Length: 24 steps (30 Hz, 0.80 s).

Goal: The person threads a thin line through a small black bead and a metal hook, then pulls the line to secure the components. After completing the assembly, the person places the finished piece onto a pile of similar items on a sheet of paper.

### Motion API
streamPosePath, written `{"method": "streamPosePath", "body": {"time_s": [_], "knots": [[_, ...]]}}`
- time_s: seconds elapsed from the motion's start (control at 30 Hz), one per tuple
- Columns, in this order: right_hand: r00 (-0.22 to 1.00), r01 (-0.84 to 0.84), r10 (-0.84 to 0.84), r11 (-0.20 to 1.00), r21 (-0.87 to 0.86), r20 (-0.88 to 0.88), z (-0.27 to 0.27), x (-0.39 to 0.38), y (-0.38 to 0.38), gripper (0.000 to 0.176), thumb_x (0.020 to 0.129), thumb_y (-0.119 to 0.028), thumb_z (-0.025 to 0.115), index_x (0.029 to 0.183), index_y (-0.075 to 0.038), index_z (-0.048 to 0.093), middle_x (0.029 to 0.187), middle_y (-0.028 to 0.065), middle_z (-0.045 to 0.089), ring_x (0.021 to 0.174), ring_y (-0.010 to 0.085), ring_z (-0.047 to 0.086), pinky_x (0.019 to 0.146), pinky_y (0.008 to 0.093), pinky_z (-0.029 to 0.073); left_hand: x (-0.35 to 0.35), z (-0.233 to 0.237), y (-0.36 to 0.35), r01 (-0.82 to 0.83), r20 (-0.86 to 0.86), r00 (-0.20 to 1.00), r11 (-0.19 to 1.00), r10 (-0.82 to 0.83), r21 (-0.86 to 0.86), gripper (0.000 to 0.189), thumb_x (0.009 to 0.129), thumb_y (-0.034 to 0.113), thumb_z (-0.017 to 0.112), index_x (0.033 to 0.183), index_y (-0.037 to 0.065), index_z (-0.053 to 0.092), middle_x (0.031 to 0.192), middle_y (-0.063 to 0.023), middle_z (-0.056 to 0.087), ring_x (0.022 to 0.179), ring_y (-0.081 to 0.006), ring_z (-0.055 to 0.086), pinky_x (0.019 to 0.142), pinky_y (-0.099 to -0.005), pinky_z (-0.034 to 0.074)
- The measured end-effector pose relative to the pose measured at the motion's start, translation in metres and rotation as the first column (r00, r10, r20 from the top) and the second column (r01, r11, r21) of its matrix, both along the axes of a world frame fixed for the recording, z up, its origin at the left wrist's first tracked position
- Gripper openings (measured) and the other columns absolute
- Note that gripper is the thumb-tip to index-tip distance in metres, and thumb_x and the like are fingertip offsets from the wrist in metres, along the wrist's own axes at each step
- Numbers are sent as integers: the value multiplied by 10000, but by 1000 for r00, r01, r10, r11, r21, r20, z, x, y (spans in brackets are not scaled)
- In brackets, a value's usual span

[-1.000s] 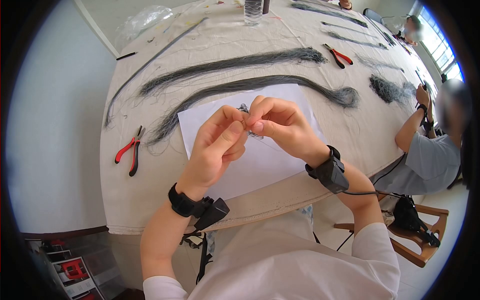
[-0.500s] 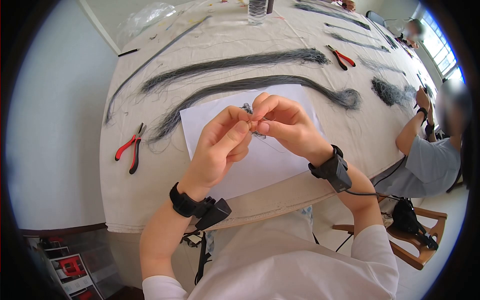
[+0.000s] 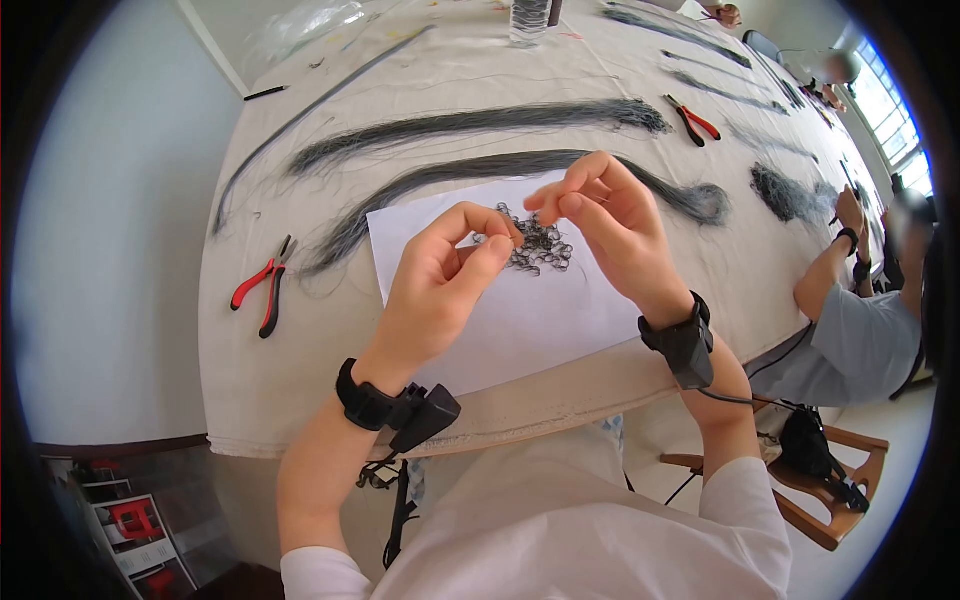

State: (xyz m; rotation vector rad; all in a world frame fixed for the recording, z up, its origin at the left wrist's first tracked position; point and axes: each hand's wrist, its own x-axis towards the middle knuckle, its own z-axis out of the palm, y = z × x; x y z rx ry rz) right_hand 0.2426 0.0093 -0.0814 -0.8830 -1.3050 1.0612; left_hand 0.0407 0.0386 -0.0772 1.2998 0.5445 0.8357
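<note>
A white paper sheet [image 3: 470,345] lies on the cloth-covered table, with a small pile of dark, curled wire pieces [image 3: 545,248] on it. Over the pile's left side, my left hand [image 3: 440,285] pinches thumb against forefinger; whatever sits at the tips is too small to name. My right hand [image 3: 618,235] is a little above and to the right, fingers bent and tips close together. Any thin piece there cannot be made out. Behind the paper a long bundle of dark grey wire strands [image 3: 480,165] curves past both hands.
Red-and-black pliers [image 3: 265,285] lie left of the paper, with another pair of pliers [image 3: 692,120] at the far right. A second strand bundle [image 3: 460,125] and a clear bottle [image 3: 528,22] are farther back. A co-worker's arm [image 3: 830,265] rests at the right edge.
My hands were together at the fingertips and are now apart. The right hand has moved up and to the right, and the curled pieces between them show more.
</note>
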Motion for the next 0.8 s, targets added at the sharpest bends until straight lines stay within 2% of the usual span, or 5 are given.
{"method": "streamPosePath", "body": {"time_s": [0.27,0.5,0.6,0.67,0.8], "knots": [[998,-4,10,996,-93,69,17,3,-9,45,927,-38,530,959,-7,540,691,-51,433,540,11,272,483,210,186,0,-6,-1,-56,-137,987,974,88,219,55,893,87,585,905,36,567,639,75,451,510,4,314,477,-186,251],[943,160,-127,984,-84,308,25,2,-11,51,881,-47,611,889,3,610,579,-118,319,521,-3,278,484,187,224,2,-5,0,-72,-108,988,939,114,336,52,846,47,613,868,33,567,836,-4,580,487,-9,302,481,-195,287],[802,294,-201,953,-79,563,24,-2,-11,60,812,-100,658,843,-48,658,796,4,599,704,88,503,603,248,416,5,-11,6,-142,11,987,833,162,534,67,811,14,626,842,31,569,1010,-52,616,474,-23,301,490,-195,308],[752,60,-227,958,280,618,13,-2,-6,82,782,14,674,842,-19,629,751,-20,478,664,60,432,584,215,357,4,-8,4,-128,5,989,829,149,545,75,798,1,627,831,37,571,1054,-64,621,470,-26,298,495,-194,318],[841,-25,-67,986,162,537,9,-5,-9,103,781,24,661,866,-12,616,916,45,572,811,97,517,706,241,428,3,-5,1,-42,5,999,857,46,514,96,782,-23,622,819,52,574,1123,-90,634,469,-20,289,509,-189,339]]}}
